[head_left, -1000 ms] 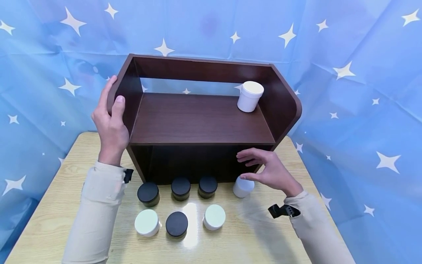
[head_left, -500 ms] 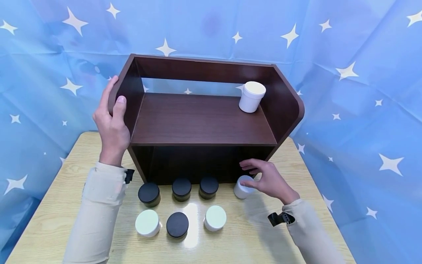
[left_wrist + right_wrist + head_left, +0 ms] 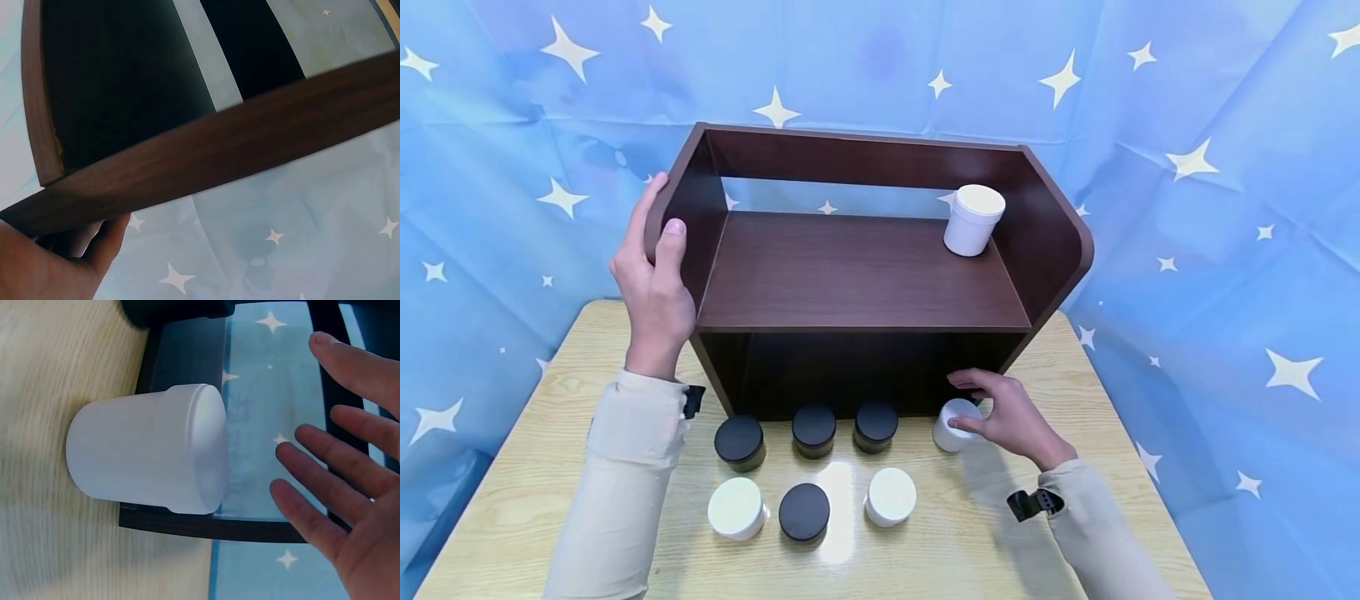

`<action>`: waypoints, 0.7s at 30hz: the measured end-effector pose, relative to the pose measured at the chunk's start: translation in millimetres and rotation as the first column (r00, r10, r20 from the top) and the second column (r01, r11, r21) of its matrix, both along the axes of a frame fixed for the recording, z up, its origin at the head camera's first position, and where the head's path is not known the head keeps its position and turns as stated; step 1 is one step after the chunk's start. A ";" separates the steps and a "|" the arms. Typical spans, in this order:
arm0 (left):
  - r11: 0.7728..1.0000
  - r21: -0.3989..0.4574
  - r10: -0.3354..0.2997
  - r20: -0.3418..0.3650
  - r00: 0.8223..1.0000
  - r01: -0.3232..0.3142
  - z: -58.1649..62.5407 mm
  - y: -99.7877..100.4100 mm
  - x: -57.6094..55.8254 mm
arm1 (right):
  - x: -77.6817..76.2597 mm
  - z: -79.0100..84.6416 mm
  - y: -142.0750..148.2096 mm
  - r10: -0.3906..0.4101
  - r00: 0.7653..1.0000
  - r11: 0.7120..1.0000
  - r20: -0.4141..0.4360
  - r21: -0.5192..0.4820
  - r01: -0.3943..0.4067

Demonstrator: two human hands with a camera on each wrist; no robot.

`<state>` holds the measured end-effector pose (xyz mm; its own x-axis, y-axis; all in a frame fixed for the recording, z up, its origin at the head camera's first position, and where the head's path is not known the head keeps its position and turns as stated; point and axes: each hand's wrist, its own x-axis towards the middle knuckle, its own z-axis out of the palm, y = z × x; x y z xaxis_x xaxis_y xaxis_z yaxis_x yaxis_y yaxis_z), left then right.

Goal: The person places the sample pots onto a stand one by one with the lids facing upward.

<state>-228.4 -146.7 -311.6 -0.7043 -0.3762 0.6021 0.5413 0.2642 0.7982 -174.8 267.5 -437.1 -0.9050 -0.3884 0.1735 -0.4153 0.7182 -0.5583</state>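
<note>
My left hand (image 3: 653, 287) holds the left side panel of a dark brown two-tier shelf (image 3: 861, 271), thumb on the inner face and fingers around the outside. In the left wrist view that hand (image 3: 75, 262) is at the panel's edge (image 3: 187, 159). My right hand (image 3: 1018, 417) is over a white lidded jar (image 3: 953, 435) at the shelf's front right corner. Its thumb overlaps the lid in the head view. In the right wrist view the fingers (image 3: 319, 462) are spread, with a gap between them and the upright jar (image 3: 147, 450). Another white jar (image 3: 972, 225) stands on the upper tier's right end.
Black-lidded jars (image 3: 739, 442) stand in a row before the shelf, with another black-lidded jar (image 3: 804, 512) nearer. Two white jars (image 3: 737, 507) flank that one. The light wooden table (image 3: 955, 542) backs onto a blue star-patterned cloth (image 3: 865, 58).
My right hand has come down and slightly toward me, its thumb now over the white jar's lid. The left hand keeps its hold on the shelf; the jars stand where they were.
</note>
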 end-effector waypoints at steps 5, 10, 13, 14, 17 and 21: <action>1.000 -0.001 -0.002 0.002 1.000 0.002 -0.7 -0.7 -0.1 | 1.9 -5.7 1.4 -0.012 1.000 1.000 0.008 0.028 0.012; 1.000 0.001 -0.004 0.005 1.000 0.004 -1.3 -1.3 -0.1 | 4.8 -11.2 0.3 -0.031 0.999 0.999 0.038 0.035 0.030; 1.000 0.002 -0.006 0.006 1.000 0.006 -1.0 -1.2 0.1 | 6.0 -12.9 -0.6 -0.038 0.999 0.998 0.039 0.043 0.036; 1.000 0.002 -0.006 0.006 1.000 0.006 -0.9 -1.2 0.1 | 6.2 -13.5 -0.7 -0.038 0.999 0.998 0.036 0.047 0.036; 1.000 0.003 -0.006 0.005 1.000 0.005 -0.5 -1.1 0.0 | 5.9 -15.9 -0.7 -0.034 0.999 0.998 0.021 0.057 0.032; 1.000 0.006 -0.007 0.000 1.000 0.007 -0.7 -1.0 -0.4 | 5.7 -20.6 -0.4 -0.035 0.999 0.997 -0.003 0.068 0.035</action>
<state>-228.8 -147.8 -312.3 -0.7070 -0.3746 0.5998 0.5429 0.2559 0.7999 -169.1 267.1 -457.7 -0.9181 -0.3674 0.1490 -0.3899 0.7687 -0.5070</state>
